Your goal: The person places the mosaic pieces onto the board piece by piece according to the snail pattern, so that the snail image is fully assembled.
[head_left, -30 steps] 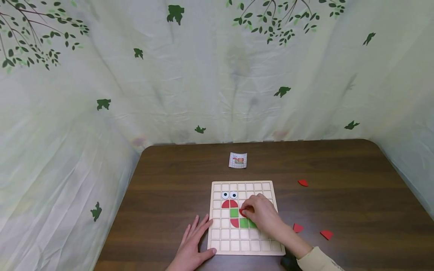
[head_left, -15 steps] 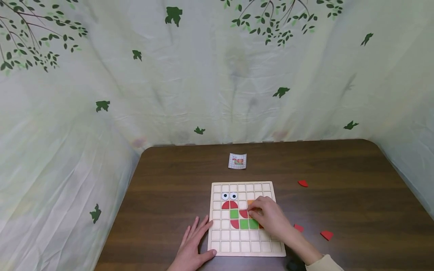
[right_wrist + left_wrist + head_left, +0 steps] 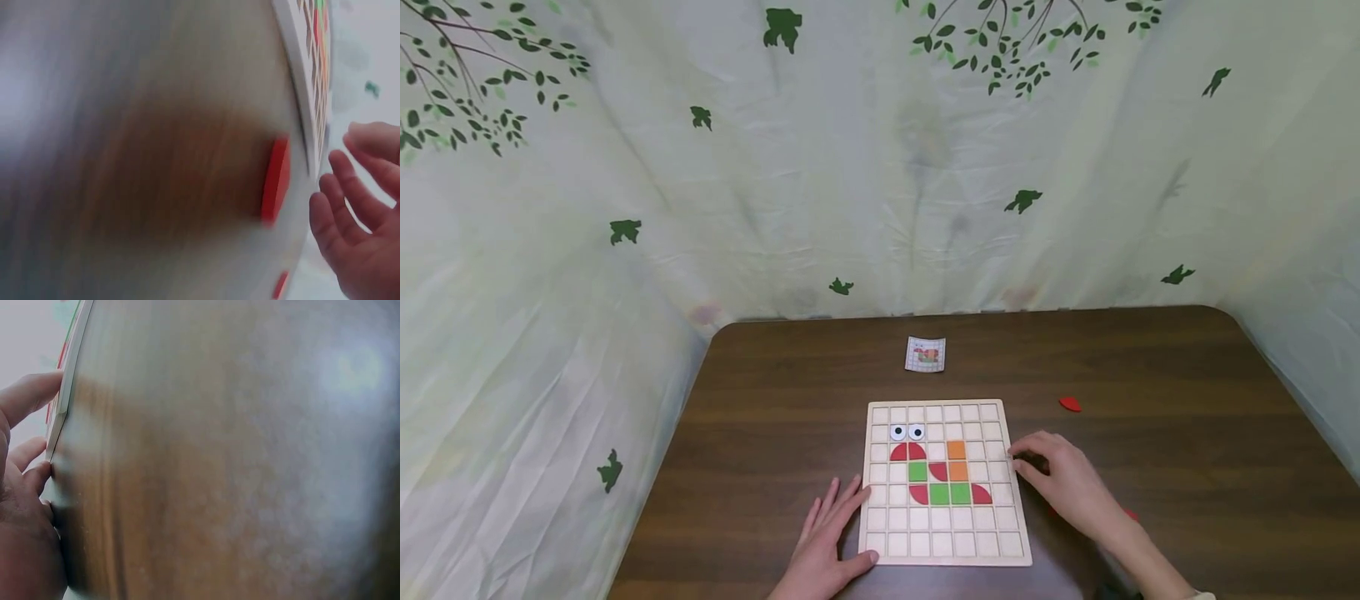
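Observation:
A pale wooden grid board (image 3: 940, 544) lies on the table, filled partly with red quarter-round pieces (image 3: 982, 494), green squares (image 3: 960, 493), orange squares (image 3: 957, 450) and two eye tiles (image 3: 898, 432). My left hand (image 3: 829, 546) rests at the board's lower left, fingers spread, thumb and a fingertip touching its edge. Just off the board's right edge, my right hand (image 3: 1067, 483) hovers with loosely bent fingers and nothing between them. Beneath it, a loose red piece (image 3: 275, 178) lies on the table in the right wrist view; the head view mostly hides it behind the hand.
A small printed picture card (image 3: 925, 354) lies beyond the board. Another red piece (image 3: 1071, 404) is at the back right, and one more (image 3: 1132, 515) peeks out beside the right forearm. A pale curtain with leaf prints (image 3: 880, 167) hangs behind the brown table (image 3: 760, 400).
My right hand has left the board and moved right, toward the loose red pieces. Two orange squares and a red piece at the row's right end now show uncovered. The left hand stays put.

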Demonstrator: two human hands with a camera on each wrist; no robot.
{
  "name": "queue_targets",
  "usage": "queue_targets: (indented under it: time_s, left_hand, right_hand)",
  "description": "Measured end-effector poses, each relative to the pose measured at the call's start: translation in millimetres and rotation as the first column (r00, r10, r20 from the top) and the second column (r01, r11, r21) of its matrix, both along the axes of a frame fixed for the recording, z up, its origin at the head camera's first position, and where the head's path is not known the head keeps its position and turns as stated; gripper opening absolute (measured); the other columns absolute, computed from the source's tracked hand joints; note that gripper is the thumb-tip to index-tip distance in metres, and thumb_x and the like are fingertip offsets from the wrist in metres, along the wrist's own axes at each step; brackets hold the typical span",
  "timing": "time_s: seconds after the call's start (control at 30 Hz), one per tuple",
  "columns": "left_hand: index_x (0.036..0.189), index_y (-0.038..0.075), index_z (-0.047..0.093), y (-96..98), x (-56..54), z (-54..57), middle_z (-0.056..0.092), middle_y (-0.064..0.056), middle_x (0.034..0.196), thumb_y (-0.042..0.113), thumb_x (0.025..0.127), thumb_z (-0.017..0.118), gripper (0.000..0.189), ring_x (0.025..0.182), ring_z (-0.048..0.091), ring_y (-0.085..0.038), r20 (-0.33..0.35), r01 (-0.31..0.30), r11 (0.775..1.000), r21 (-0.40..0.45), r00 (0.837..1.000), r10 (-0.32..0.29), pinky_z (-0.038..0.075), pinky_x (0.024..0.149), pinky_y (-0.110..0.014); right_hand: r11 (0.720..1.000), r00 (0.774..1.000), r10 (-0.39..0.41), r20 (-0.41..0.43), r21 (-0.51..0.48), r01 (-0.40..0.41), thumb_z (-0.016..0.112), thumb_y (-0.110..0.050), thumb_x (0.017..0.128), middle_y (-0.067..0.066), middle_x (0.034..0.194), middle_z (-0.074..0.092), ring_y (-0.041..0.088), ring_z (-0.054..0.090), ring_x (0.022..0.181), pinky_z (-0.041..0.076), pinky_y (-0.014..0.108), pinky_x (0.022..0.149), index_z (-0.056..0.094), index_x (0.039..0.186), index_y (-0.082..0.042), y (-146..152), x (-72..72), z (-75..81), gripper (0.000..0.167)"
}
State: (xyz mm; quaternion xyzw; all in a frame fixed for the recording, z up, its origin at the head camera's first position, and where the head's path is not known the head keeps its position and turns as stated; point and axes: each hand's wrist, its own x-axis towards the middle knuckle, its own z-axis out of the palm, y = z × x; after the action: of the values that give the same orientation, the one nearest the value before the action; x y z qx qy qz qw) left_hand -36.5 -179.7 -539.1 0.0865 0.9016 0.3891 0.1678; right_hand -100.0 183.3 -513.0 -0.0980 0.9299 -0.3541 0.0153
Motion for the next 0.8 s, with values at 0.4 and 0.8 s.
queue_targets:
  time_s: [0.4, 0.8]
  left_hand:
    - [0.150, 0.023, 0.042, -0.2, 0.5, -0.5, 0.026, -0.002, 0.161, 0.040, 0.080, 0.077, 0.080, 0.148, 0.004, -0.036, 0.000, -0.007, 1.000, -0.005, 1.000, 0.007, -0.002, 0.110, -0.063]
    - [0.150, 0.024, 0.042, -1.4, 0.4, -1.8, 0.026, -0.002, 0.161, 0.041, 0.081, 0.077, 0.079, 0.148, 0.005, -0.036, -0.016, -0.001, 1.000, 0.001, 1.000, 0.001, -0.001, 0.110, -0.062]
  right_hand:
    - [0.999, 0.992, 0.015, -0.128, 0.047, -0.009, 0.073, -0.006, 0.087, 0.011, 0.120, 0.063, 0.035, 0.056, 0.107, 0.048, 0.053, 0.084, 0.067, 0.122, -0.009, 63, -27.9, 2.4, 0.035]
    - [0.991, 0.995, 0.061, -0.072, 0.126, -0.052, 0.069, 0.000, 0.089, 0.024, 0.128, 0.056, 0.046, 0.048, 0.117, 0.038, 0.063, 0.096, 0.064, 0.125, 0.001, 79, -59.3, -1.3, 0.036]
